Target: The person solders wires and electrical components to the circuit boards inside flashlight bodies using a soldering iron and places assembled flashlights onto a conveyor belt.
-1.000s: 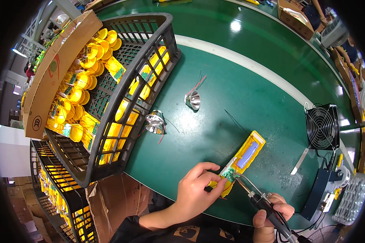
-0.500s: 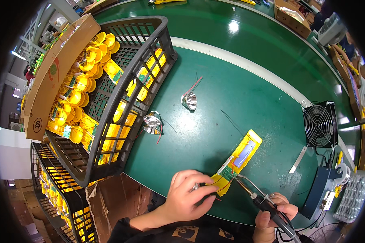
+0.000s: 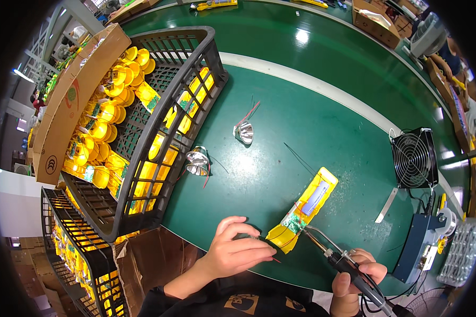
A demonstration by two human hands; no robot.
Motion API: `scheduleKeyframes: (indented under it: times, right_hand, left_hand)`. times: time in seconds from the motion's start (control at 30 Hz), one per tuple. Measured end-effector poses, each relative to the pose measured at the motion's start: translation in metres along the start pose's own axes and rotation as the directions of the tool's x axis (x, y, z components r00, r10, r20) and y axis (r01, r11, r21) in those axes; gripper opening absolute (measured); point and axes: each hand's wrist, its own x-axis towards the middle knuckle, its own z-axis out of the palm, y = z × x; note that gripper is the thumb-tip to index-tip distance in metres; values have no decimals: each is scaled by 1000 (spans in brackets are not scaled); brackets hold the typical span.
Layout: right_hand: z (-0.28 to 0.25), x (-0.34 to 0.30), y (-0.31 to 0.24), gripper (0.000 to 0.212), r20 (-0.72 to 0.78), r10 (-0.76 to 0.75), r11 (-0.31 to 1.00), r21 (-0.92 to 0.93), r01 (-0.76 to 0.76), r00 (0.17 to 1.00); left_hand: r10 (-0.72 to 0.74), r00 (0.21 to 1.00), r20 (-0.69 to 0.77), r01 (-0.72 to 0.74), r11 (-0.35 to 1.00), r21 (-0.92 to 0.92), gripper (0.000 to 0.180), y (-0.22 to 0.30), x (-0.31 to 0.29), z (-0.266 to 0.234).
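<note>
My right hand (image 3: 362, 272) is closed around the handle of a soldering iron (image 3: 349, 264) with a thin feed tube beside its shaft. Its tip touches or hovers just over a small green circuit board (image 3: 293, 222) in an open yellow lamp housing (image 3: 322, 185). The housing lies aslant on the table and also carries a pale violet block (image 3: 315, 198) and red wires. Beside the housing's rounded lower end is my left hand (image 3: 237, 249), fingers bent together. What they hold is mostly hidden; a short red wire end shows by the fingertips.
Silvery reflectors (image 3: 244, 133) with wires lie on the green table (image 3: 269, 174). A black crate (image 3: 217, 58) of yellow housings and a cardboard box (image 3: 63, 116) stand at left. At right are a black fan (image 3: 413, 158), a metal strip (image 3: 387, 205) and a solder-spool feeder (image 3: 415, 248).
My left hand has shifted slightly left, its fingers straighter and off the housing's edge. A silvery bit seen between them is now hidden. The iron stays at the board.
</note>
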Motion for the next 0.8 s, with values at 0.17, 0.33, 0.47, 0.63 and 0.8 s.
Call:
scheduleKeyframes:
  times: [0.17,0.33,0.47,0.63,0.8]
  right_hand:
    - [-1,-4,0,38,-18,-17,1000,-24,17,1000]
    - [-3,-10,-5,45,30,36,996,-85,-33,999]
    - [-4,-5,-5,43,211,-19,991,-128,47,977]
    - [3,0,-3,40,219,-60,996,-53,73,974]
    - [5,1,-3,39,206,-51,996,-55,64,977]
  left_hand:
    - [-125,988,-89,117,988,-96,14,4,4,5]
    - [-318,928,-195,311,948,-62,13,20,15,21]
    - [-364,918,-157,361,931,-46,13,23,22,26]
    - [-378,914,-149,375,926,-49,14,24,24,25]
    - [-380,914,-142,377,925,-47,13,22,25,26]
